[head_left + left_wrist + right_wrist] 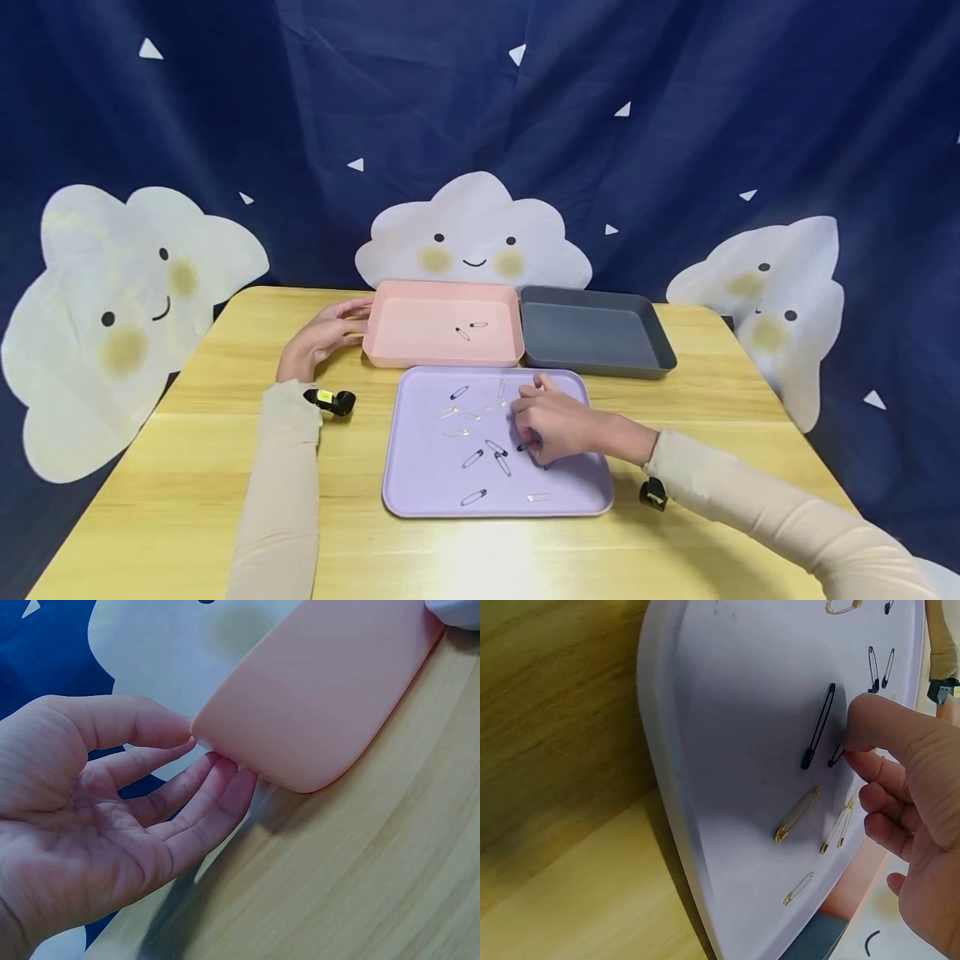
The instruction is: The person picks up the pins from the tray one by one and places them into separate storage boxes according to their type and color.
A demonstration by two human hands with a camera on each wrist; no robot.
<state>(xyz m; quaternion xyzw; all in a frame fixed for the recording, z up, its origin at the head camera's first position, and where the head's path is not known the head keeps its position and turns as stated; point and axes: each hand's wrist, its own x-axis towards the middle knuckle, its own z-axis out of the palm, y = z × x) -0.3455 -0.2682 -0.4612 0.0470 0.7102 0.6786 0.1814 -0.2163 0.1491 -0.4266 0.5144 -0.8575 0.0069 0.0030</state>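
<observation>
Left hand [322, 335] at the pink tray's [408, 333] left end, fingers loosely extended, tips touching it; probably steadying it. Two dark pins [462, 334] lie inside. Right hand [555, 423] low over the lilac tray [420, 475], thumb and forefinger pinching a black pin [836, 756]; thin wire likely calls for fingertips. Other pins, black [819, 726] and gold [798, 816], lie scattered there. Grey tray [592, 337] beside the pink one.

Safety pins [819, 726] on tray [423, 475] before two bins [412, 325]
</observation>
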